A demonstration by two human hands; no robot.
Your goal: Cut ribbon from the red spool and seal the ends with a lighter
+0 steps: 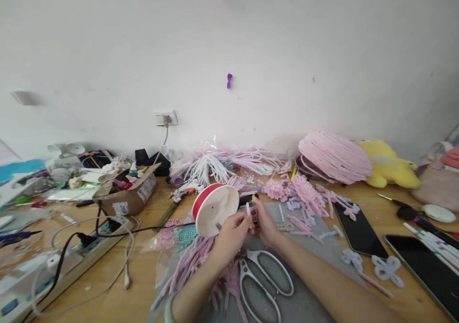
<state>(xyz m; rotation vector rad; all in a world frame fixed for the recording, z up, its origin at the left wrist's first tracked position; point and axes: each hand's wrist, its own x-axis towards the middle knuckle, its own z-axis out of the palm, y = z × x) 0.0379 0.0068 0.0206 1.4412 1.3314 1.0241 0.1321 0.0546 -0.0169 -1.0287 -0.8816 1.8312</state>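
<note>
My left hand (231,234) pinches a short pale pink piece of pipe cleaner (248,209), held upright. Against it, my right hand (264,222) is closed around a small grey and red object (254,214) whose kind I cannot make out; fingers hide most of it. Just left of my hands a spool of red ribbon (206,201) stands on its edge, its white side facing me. Big grey-handled scissors (265,284) lie below my hands, blades hidden under my left hand. Pink pipe cleaners (186,265) spread out beside my left forearm.
Fuzzy pink pieces (309,196) lie right of my hands, near two phones (360,229). White pipe cleaners (210,167) bunch by the wall. A cardboard box (125,191) and a power strip (96,241) with cables occupy the left. A yellow plush toy (385,165) sits back right.
</note>
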